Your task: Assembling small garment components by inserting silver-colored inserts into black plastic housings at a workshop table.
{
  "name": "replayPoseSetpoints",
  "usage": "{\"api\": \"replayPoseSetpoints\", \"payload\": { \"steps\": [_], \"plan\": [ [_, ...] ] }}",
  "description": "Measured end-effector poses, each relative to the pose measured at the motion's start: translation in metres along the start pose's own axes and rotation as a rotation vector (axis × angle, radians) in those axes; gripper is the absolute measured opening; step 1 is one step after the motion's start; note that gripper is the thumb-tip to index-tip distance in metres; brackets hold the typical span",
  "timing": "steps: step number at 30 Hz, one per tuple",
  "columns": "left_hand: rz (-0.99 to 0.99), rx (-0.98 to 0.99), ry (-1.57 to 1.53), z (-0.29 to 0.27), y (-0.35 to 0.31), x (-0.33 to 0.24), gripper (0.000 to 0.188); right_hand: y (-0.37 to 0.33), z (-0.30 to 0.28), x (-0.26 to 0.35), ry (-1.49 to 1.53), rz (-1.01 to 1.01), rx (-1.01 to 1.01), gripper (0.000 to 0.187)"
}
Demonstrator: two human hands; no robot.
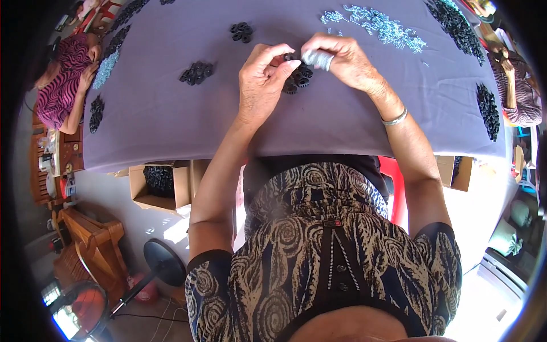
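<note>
Over the cloth-covered table, my left hand (263, 82) pinches a small round black part (289, 57) between thumb and fingers. My right hand (346, 60) meets it from the right, its fingers drawn together. A grey-silver wrap or cover (318, 59) shows around its fingertips, blurred; whatever the tips grip is hidden. Just beneath both hands lies a small heap of black ring-shaped parts (297, 84). Two more little groups of black parts, one farther off (241, 32) and one to the left (196, 73), rest on the purple-grey cloth (154, 125).
Small shiny metal pieces, spring-like, lie scattered (384, 28) at the far right. Larger black piles line the right edge (488, 112) and left edge (97, 113). One person sits at each side (62, 85) (515, 85). Below the table edge stands a cardboard box (154, 191) holding black parts.
</note>
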State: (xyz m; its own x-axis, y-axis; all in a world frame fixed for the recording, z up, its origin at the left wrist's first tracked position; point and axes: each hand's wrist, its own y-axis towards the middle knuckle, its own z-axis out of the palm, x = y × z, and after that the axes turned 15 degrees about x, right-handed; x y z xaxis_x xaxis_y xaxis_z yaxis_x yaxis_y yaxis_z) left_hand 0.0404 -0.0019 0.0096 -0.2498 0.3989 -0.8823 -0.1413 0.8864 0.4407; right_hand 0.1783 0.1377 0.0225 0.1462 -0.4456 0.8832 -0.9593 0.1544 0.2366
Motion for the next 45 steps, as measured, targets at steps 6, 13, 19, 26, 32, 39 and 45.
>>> {"api": "replayPoseSetpoints", "payload": {
  "steps": [6, 13, 19, 26, 32, 39, 45],
  "plan": [
    [-0.049, -0.081, 0.446, -0.013, 0.003, 0.002, 0.020, -0.018, -0.045, -0.023, -0.237, 0.130, -0.255, 0.017],
    [-0.054, -0.057, 0.619, -0.016, 0.000, 0.006, 0.020, -0.019, -0.039, -0.015, -0.320, 0.166, -0.060, 0.015],
    [-0.072, -0.105, 0.632, -0.016, 0.000, 0.011, 0.021, -0.013, -0.017, -0.014, -0.613, 0.045, -0.016, 0.024],
    [-0.084, -0.084, 0.729, -0.017, -0.001, 0.014, 0.021, -0.010, -0.011, -0.012, -0.731, 0.061, -0.032, 0.019],
    [-0.082, -0.077, 0.732, -0.017, -0.001, 0.014, 0.021, -0.014, -0.017, -0.011, -0.275, 0.170, -0.089, 0.012],
    [-0.032, -0.139, 0.729, -0.020, -0.001, 0.018, 0.019, -0.012, -0.023, -0.013, -0.436, 0.098, -0.112, 0.022],
    [-0.013, -0.145, 0.792, -0.024, -0.002, 0.022, 0.019, -0.022, -0.040, -0.018, -0.425, 0.247, -0.228, 0.014]
  ]
}}
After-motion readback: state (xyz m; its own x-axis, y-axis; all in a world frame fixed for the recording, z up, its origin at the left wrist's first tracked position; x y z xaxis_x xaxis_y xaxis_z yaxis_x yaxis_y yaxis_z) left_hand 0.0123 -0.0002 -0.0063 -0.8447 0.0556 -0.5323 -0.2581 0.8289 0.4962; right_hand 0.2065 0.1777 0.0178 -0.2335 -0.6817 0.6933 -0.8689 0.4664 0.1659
